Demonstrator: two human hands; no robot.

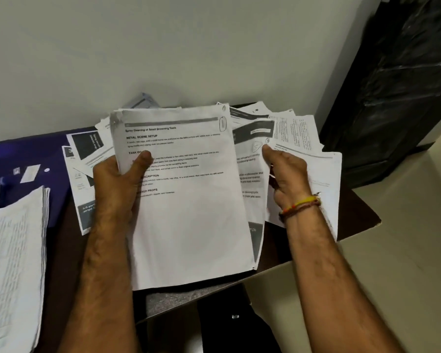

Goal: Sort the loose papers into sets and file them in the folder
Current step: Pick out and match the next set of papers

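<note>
White sheet (188,200) in left hand (117,179) reads "INITIAL SCENE SETUP".

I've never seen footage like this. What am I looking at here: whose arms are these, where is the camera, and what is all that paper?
There is no machine here: these are a person's two bare arms, filmed by one wide-angle camera worn on the head, looking forward and down. The left hand grips a sheaf of printed pages, thumb pressed on the top page. That page has a handwritten, circled 1 in its corner. The right hand, with thread bracelets at the wrist, pinches the edge of another sheet beside the sheaf. Underneath is a dark table against a pale wall, strewn with more loose papers. At the left lies a blue folder, and nearer the camera a separate stack of pages. The person is apparently sorting pages into sets.
</note>
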